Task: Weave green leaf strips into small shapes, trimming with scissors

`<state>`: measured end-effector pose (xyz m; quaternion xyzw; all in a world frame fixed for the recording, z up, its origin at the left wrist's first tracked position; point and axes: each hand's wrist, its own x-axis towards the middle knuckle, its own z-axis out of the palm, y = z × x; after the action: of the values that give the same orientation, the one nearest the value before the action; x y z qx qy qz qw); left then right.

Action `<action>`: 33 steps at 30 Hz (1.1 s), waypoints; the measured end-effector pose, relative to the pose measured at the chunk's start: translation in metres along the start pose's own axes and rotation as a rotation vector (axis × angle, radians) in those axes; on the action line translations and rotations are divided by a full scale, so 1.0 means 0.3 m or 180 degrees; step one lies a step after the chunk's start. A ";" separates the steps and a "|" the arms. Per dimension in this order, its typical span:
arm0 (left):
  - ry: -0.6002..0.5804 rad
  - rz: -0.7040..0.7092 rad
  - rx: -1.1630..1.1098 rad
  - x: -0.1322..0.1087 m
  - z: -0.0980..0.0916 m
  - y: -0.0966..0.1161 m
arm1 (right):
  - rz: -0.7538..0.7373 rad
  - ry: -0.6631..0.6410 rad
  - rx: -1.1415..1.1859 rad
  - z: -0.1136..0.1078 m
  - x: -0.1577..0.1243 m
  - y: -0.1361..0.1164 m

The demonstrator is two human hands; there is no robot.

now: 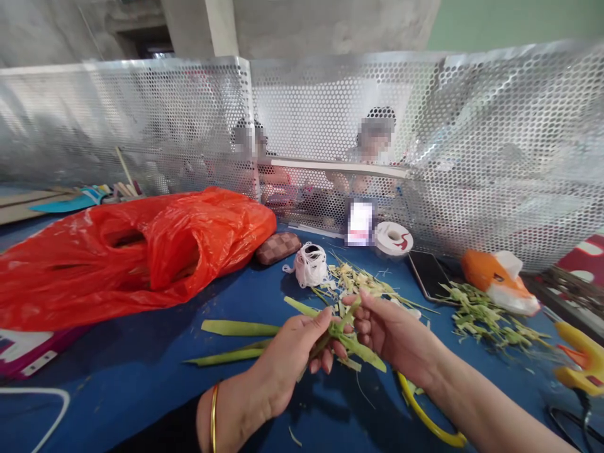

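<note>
Blue table (155,377) before a perforated metal screen (306,126). Over the table's near middle, the left hand (280,358) grips a folded green leaf (370,357); the right hand (401,333) pinches its upturned strip (350,316). Too hard a tug might split the leaf. I can read no lettering from here.

At lower centre, the long, flat light-green leaf strips (238,328) show against the plain deep-blue bench (141,384). At left lies a glossy orange-red plastic bag (231,226); mid-frame, an oblong pouch (278,247) checked in 2 browns, a white string ball (311,269) and a round white spool (404,240) with a dark-red mark. At right, a soft packet (491,277) is orange and white, a plastic glue gun (582,352) yellow with an orange trigger.
</note>
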<state>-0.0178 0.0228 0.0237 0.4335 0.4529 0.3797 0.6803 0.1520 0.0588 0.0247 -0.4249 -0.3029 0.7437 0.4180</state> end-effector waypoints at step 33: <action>0.0748 0.0478 -0.0810 -0.001 0.003 -0.006 | -0.0929 -0.0785 -0.1638 0.099 -0.055 0.114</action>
<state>-0.0168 0.0218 0.0221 0.3292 0.4439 0.5317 0.6418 0.1179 0.0255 0.0168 -0.3754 -0.5871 0.6207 0.3592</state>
